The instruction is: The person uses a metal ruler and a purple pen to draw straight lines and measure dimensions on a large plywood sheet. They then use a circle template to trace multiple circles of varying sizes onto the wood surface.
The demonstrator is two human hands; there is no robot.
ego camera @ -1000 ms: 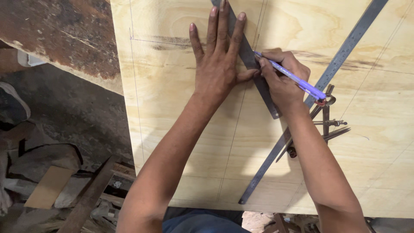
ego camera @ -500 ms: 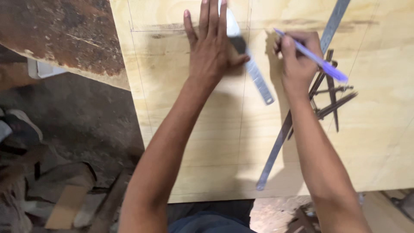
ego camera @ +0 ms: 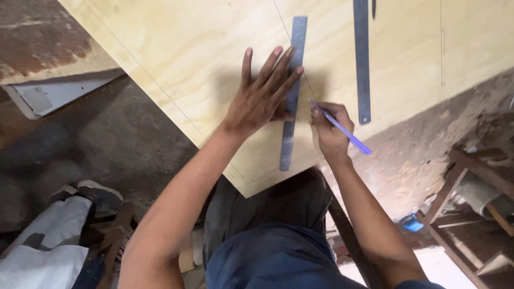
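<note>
Short steel ruler (ego camera: 290,101) lies flat on the plywood sheet (ego camera: 182,48), long axis running near to far with a slight tilt, near end close to the sheet's near edge. Grey metal, thin, fine graduations along its edges too small to read. Left hand (ego camera: 262,96) lies on it, palm down and fingers spread wide, fingertips over the ruler's left edge, thumb tucked toward the ruler. Right hand (ego camera: 331,128) sits just right of the ruler, fingers closed around a blue-violet pen (ego camera: 340,127); pen tip touches the sheet right at the ruler's right edge, barrel slanting down to the right. A thin drawn line (ego camera: 292,43) runs from the far edge of the sheet down toward the pen tip, crossing by the ruler.

Second, longer steel ruler (ego camera: 362,59) lies further right, nearly parallel, apart from both hands, rounded near end with a small hole. Another faint line (ego camera: 441,43) sits far right on the sheet, and one long line (ego camera: 150,75) follows the sheet's left edge.

Plywood is pale yellow with darker grain streaks, and carries no labels.

Beyond it: dark dirty floor (ego camera: 107,144), a rusty brown panel (ego camera: 43,37) at far left with a white board (ego camera: 59,93) under it. Near left, another person's leg in light trousers and a shoe (ego camera: 99,194). Near right, wooden frame pieces (ego camera: 471,176) and a small blue object (ego camera: 411,223) on the ground.
</note>
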